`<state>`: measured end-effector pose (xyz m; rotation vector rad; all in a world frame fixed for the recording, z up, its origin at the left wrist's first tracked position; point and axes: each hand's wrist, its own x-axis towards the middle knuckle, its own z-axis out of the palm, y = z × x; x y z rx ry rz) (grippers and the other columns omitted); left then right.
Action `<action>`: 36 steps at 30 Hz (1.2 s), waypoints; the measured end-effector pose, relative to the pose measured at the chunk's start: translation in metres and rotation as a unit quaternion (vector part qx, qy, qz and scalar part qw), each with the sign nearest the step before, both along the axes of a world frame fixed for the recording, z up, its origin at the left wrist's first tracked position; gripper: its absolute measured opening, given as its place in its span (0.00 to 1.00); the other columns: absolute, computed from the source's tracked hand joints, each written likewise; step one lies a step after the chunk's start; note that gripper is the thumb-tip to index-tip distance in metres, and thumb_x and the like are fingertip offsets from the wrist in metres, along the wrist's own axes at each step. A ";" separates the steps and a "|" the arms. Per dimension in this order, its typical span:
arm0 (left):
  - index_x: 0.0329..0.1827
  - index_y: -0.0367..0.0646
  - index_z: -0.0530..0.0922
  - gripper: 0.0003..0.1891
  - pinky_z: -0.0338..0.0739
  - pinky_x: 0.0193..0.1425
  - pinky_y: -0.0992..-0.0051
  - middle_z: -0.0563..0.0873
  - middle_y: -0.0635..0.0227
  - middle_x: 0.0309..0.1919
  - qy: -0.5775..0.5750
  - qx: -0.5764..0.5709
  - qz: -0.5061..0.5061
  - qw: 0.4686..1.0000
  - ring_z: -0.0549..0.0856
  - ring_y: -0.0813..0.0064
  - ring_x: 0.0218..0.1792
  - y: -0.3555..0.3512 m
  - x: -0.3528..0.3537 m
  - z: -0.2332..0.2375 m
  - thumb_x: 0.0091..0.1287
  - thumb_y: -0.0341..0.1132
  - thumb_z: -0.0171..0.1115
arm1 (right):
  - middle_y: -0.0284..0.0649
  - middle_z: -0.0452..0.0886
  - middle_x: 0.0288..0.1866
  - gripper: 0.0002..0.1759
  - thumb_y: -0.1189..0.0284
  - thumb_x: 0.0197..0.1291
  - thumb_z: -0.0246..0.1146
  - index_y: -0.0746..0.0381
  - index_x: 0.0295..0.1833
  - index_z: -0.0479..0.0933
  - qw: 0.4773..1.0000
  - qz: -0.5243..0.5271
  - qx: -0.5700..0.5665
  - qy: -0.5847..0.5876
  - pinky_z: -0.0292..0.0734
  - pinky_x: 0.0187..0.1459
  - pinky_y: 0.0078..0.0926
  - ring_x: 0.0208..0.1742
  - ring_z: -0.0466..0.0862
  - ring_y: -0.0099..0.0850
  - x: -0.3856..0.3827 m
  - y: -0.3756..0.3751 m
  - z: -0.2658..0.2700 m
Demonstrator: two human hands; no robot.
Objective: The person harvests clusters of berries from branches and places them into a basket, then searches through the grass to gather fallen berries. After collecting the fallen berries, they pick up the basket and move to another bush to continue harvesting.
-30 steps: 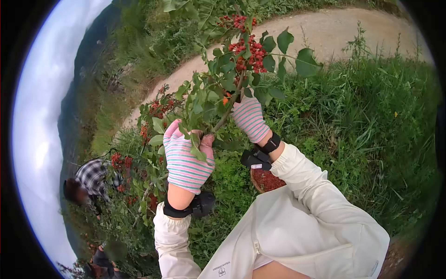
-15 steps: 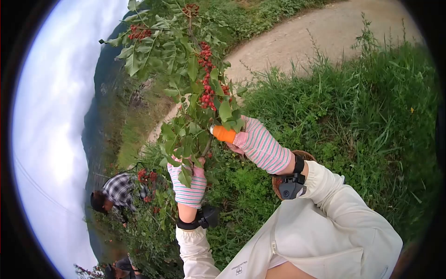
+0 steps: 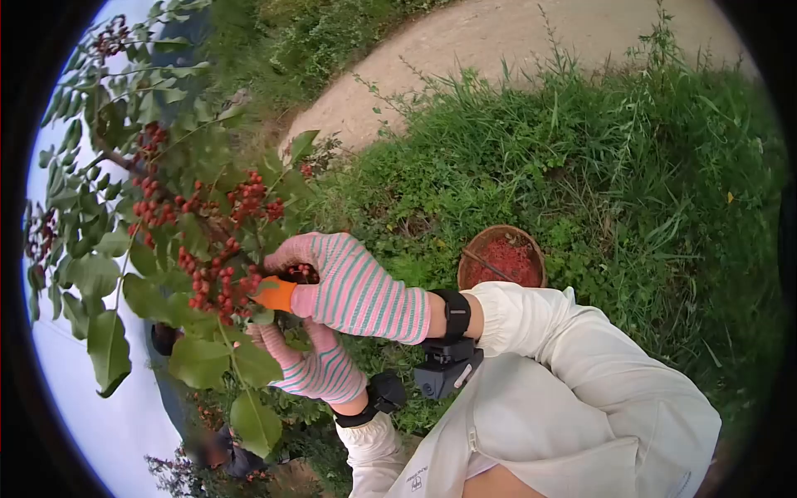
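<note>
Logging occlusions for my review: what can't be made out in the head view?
All in head view:
Left hand: fingertips behind leaves and right hand.
Right hand: palm side turned away, grip unclear.
Orange thumb cover: tip obscured by berries.
Basket: near edge partly behind right sleeve.
Another person: head blurred.

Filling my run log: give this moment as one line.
right hand at red berries, orange cap on digit | left hand beside it, fingertips obscured | basket in grass
</note>
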<state>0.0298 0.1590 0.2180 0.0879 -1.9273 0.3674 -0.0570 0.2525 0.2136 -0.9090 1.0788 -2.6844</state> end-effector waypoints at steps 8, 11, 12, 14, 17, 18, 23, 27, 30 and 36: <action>0.48 0.32 0.76 0.16 0.69 0.58 0.65 0.79 0.56 0.50 -0.075 0.057 -0.071 0.993 0.77 0.61 0.53 -0.003 -0.009 -0.033 0.56 0.25 0.63 | 0.48 0.81 0.38 0.23 0.72 0.40 0.63 0.69 0.46 0.77 0.989 -0.010 0.031 -0.147 0.75 0.45 0.27 0.40 0.81 0.34 0.011 0.014 -0.040; 0.51 0.33 0.74 0.19 0.70 0.57 0.68 0.78 0.58 0.50 -0.074 0.081 -0.091 0.990 0.77 0.65 0.51 -0.012 -0.013 -0.045 0.55 0.23 0.62 | 0.48 0.81 0.37 0.23 0.70 0.41 0.63 0.69 0.46 0.77 0.985 -0.022 0.017 -0.169 0.76 0.44 0.27 0.38 0.81 0.34 0.015 0.018 -0.043; 0.53 0.33 0.72 0.20 0.71 0.57 0.69 0.78 0.60 0.50 -0.067 0.092 -0.105 0.988 0.78 0.67 0.50 -0.014 -0.014 -0.048 0.55 0.22 0.61 | 0.48 0.81 0.37 0.23 0.70 0.42 0.63 0.69 0.46 0.77 0.984 -0.016 0.038 -0.175 0.76 0.44 0.27 0.39 0.81 0.34 0.016 0.021 -0.043; 0.52 0.34 0.72 0.18 0.71 0.55 0.70 0.78 0.62 0.47 -0.054 0.217 -0.173 0.959 0.77 0.70 0.48 -0.016 -0.021 -0.053 0.58 0.25 0.60 | 0.48 0.81 0.38 0.23 0.69 0.42 0.63 0.70 0.46 0.76 0.982 -0.018 0.063 -0.175 0.76 0.43 0.27 0.39 0.81 0.34 0.014 0.026 -0.042; 0.48 0.39 0.71 0.13 0.70 0.54 0.72 0.76 0.68 0.43 0.015 0.599 -0.351 0.720 0.76 0.76 0.44 0.008 -0.033 -0.049 0.64 0.36 0.54 | 0.46 0.82 0.36 0.23 0.70 0.43 0.62 0.70 0.47 0.76 0.983 -0.051 0.053 -0.165 0.76 0.42 0.25 0.37 0.81 0.31 0.014 0.012 -0.046; 0.46 0.40 0.71 0.13 0.69 0.54 0.72 0.75 0.70 0.42 0.030 0.645 -0.399 0.651 0.75 0.78 0.44 0.012 -0.036 -0.051 0.66 0.40 0.52 | 0.45 0.82 0.36 0.23 0.70 0.44 0.61 0.70 0.47 0.76 0.983 -0.042 0.063 -0.165 0.75 0.43 0.24 0.37 0.81 0.28 0.015 0.013 -0.045; 0.46 0.39 0.70 0.09 0.73 0.45 0.75 0.77 0.67 0.40 -0.059 0.087 -0.080 0.991 0.77 0.76 0.38 -0.023 -0.036 -0.053 0.68 0.33 0.50 | 0.42 0.82 0.35 0.21 0.74 0.46 0.58 0.70 0.48 0.76 0.991 -0.068 0.028 -0.110 0.77 0.41 0.23 0.36 0.81 0.25 0.014 0.003 -0.054; 0.42 0.35 0.72 0.08 0.74 0.40 0.71 0.78 0.61 0.37 -0.062 0.051 -0.111 0.991 0.77 0.69 0.35 -0.027 -0.030 -0.036 0.61 0.26 0.57 | 0.39 0.82 0.35 0.19 0.73 0.50 0.56 0.69 0.49 0.75 0.995 -0.054 0.063 -0.061 0.76 0.38 0.19 0.32 0.78 0.20 0.020 0.015 -0.033; 0.42 0.35 0.73 0.11 0.73 0.42 0.66 0.79 0.58 0.37 -0.063 0.046 -0.122 0.990 0.77 0.62 0.37 -0.029 -0.033 -0.019 0.58 0.26 0.61 | 0.35 0.80 0.33 0.19 0.73 0.52 0.55 0.68 0.50 0.75 0.990 0.011 0.087 -0.111 0.73 0.32 0.16 0.28 0.75 0.18 0.017 0.009 -0.030; 0.40 0.34 0.75 0.10 0.71 0.47 0.65 0.80 0.56 0.37 -0.099 0.017 -0.129 0.986 0.77 0.58 0.40 -0.042 -0.048 -0.015 0.57 0.27 0.62 | 0.33 0.77 0.37 0.18 0.76 0.56 0.52 0.65 0.54 0.72 0.975 0.024 0.015 -0.222 0.69 0.26 0.10 0.27 0.73 0.14 0.000 0.018 -0.070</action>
